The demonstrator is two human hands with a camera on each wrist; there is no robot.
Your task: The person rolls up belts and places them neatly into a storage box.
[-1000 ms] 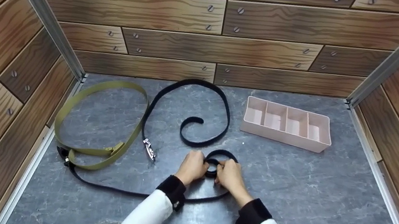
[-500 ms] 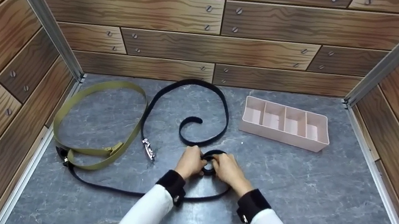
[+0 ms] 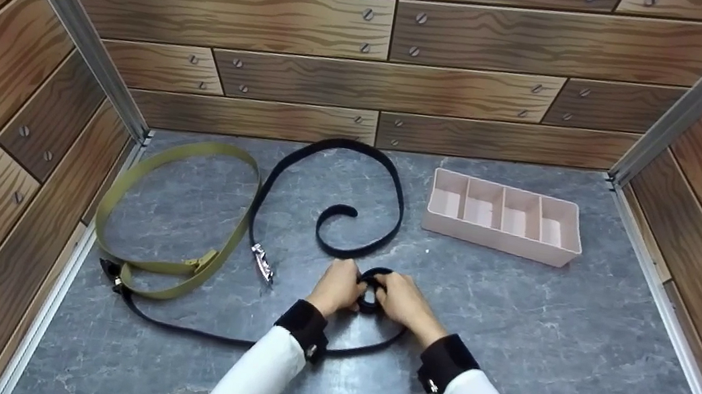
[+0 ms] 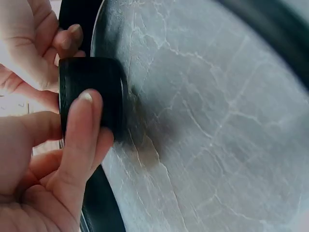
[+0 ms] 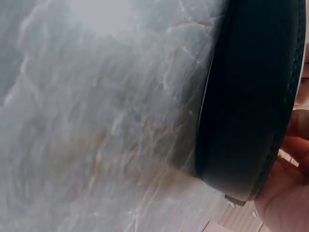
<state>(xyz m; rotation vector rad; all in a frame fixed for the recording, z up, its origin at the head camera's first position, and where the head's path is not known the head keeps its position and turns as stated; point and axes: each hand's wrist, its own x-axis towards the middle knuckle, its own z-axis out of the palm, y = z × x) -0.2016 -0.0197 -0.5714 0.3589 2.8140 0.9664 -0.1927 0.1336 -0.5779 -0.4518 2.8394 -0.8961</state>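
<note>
A black belt [image 3: 191, 332] lies along the floor, its inner end wound into a small coil [image 3: 368, 307] standing on edge. My left hand [image 3: 336, 288] pinches the coil's left side. From the right, my right hand [image 3: 408, 306] holds the coil between thumb and fingers. Up close in the left wrist view, fingers wrap the black coil [image 4: 94, 75]. A wide stitched band of the belt [image 5: 251, 96] fills the right side of the right wrist view, fingers partly hidden behind it. The belt's buckle end [image 3: 115, 276] lies by the olive belt [image 3: 108, 202] at left.
Another black belt [image 3: 401, 207] with a silver buckle [image 3: 262, 263] curls on the grey marbled floor beyond my hands. A pink divided box [image 3: 498, 241] stands at the back right. Wood-patterned walls [image 3: 299, 75] enclose the floor on three sides.
Over the last second the right hand has shifted slightly left and the loose outer loop around the coil has tightened. Both hands keep hold of the coil. The other belts and box stay put.
</note>
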